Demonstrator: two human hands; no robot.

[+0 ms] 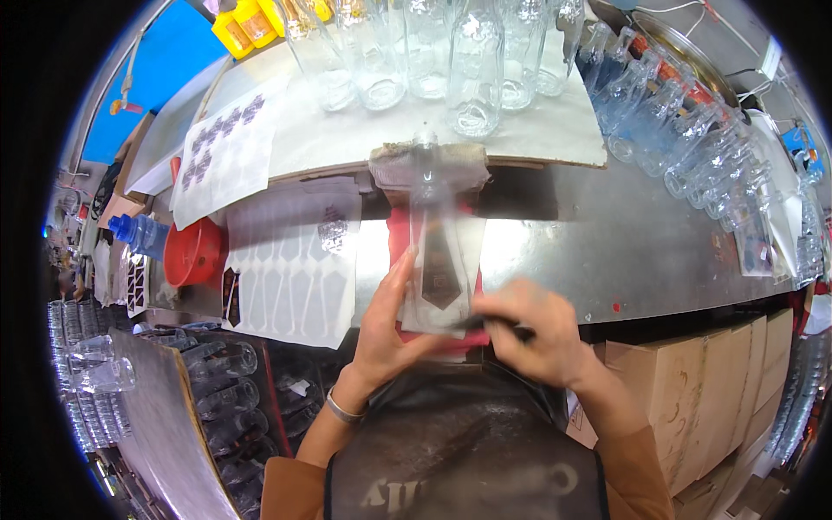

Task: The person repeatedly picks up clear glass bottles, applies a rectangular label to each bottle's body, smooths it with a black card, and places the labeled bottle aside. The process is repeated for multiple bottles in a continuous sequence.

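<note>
A clear glass bottle (425, 319) lies in front of me with its neck pointing away, propped on a folded cloth rest (390, 171). On its upper side is a dark, tie-shaped decal (440, 269). My left hand (386, 325) grips the bottle, fingers along its left side and thumb near the base. My right hand (533, 329), smeared by motion, is closed around a dark tool (520, 331) at the bottle's near right end; the tool's exact kind is unclear. Pink cloth (479, 325) shows beneath the bottle.
Several upright glass bottles (475, 78) stand at the back, and more (685, 147) lie in rows at the right. A decal sheet (299, 277) lies left of the bottle, beside a red container (195, 253). Cardboard boxes (667, 390) stand below the bench at the right.
</note>
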